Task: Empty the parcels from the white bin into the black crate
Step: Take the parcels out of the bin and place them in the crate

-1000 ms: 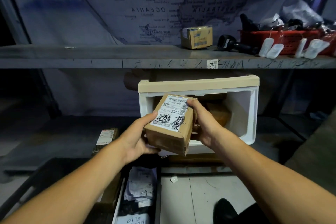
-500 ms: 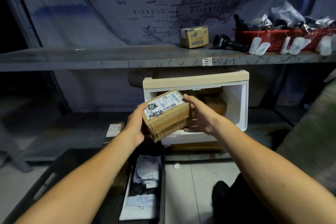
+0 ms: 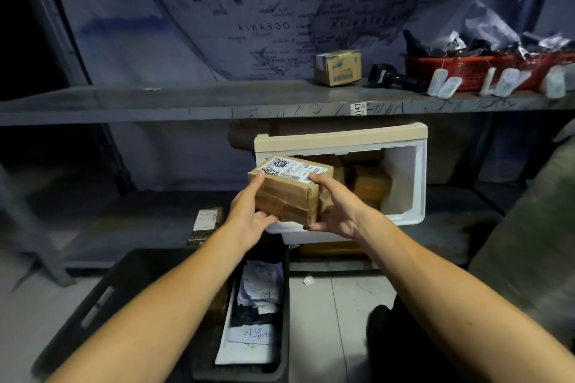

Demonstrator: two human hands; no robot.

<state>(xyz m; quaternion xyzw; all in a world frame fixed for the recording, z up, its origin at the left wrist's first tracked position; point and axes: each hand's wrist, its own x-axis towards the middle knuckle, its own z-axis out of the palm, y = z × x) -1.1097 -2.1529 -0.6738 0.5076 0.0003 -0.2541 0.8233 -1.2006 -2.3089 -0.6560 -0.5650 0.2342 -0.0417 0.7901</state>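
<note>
Hands hold a brown parcel up in the air, in front of the white bin. The left hand grips the parcel's left end, with one finger lying along the top edge and the thumb tucked under it. The right hand grips the right end, with the fingers curled over the top corner and the thumb down below. The parcel is wrapped in brown paper and tape. It has a white label on top with black scribbles on it. The parcel is tilted a little, with the label facing up. The white bin lies on its side on the lower shelf, with its open mouth facing the person. It has a tan rim along the top. More brown parcels sit inside it, behind the hands. The black crate is down on the floor, below the arms and near the person. Inside it are white papers with writing on them and some dark things that are hard to make out. A small box with a label sits on the lower shelf, to the left of the hands. On the upper shelf there is a small cardboard box, a black scanner and a red basket full of dark stuff, with white tags hanging from its front. A big map hangs on the wall behind the shelves.
</note>
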